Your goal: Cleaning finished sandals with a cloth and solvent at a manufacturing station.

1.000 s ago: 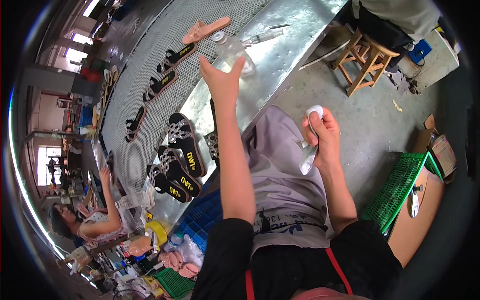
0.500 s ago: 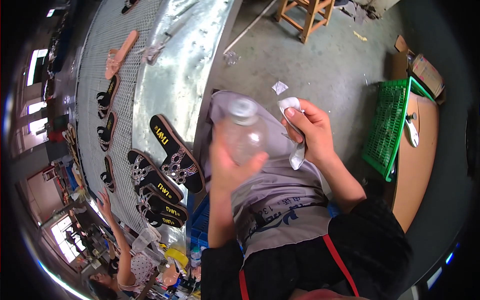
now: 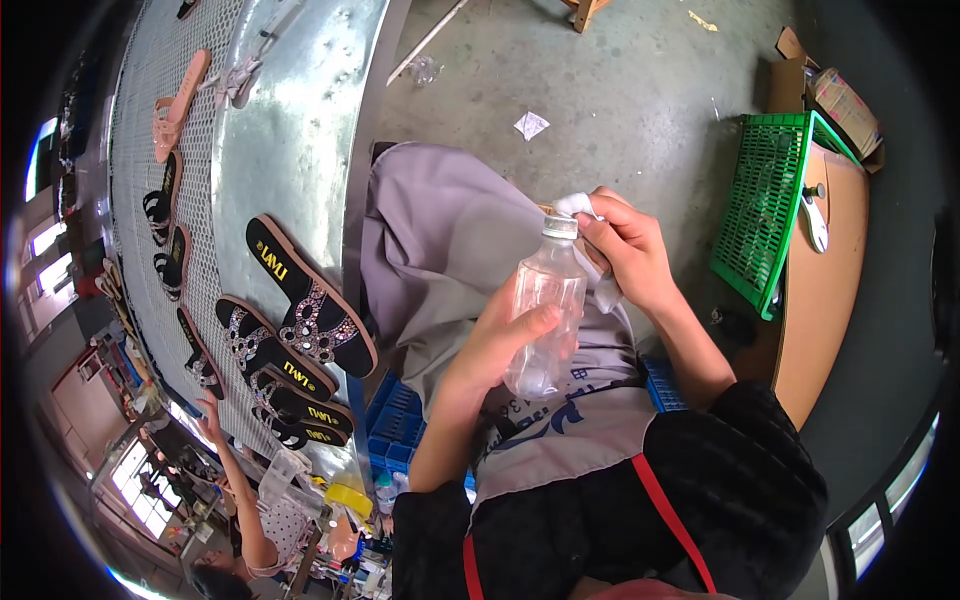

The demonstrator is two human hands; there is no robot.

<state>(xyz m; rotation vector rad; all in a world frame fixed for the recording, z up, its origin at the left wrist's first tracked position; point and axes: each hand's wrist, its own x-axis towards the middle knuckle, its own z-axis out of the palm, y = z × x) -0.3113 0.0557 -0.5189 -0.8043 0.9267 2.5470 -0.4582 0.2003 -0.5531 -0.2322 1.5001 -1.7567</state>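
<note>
My left hand (image 3: pixel 503 338) is wrapped round a clear plastic bottle (image 3: pixel 550 272) with a white cap, held upright over my lap. A little liquid seems to lie at its bottom, though I cannot be sure. Beside the cap, my right hand (image 3: pixel 632 250) pinches a crumpled white cloth (image 3: pixel 574 204); whether the cloth touches the cap I cannot tell. A grey apron (image 3: pixel 440 230) covers my legs. To the left, a black sandal (image 3: pixel 312 298) with jewelled straps rests on the metal edge of the bench, beside more such sandals (image 3: pixel 280 350).
A mesh conveyor (image 3: pixel 150 110) with sandals runs along the bench's metal ledge (image 3: pixel 300 110). Another person's arm (image 3: pixel 232 465) reaches toward it at lower left. On the right stand a green plastic crate (image 3: pixel 765 205) and a cardboard sheet (image 3: pixel 835 260). A paper scrap (image 3: pixel 531 125) lies on the floor.
My left hand has brought the bottle right, close to the cloth in my right hand. The view has shifted, so the bench and floor appear further left.
</note>
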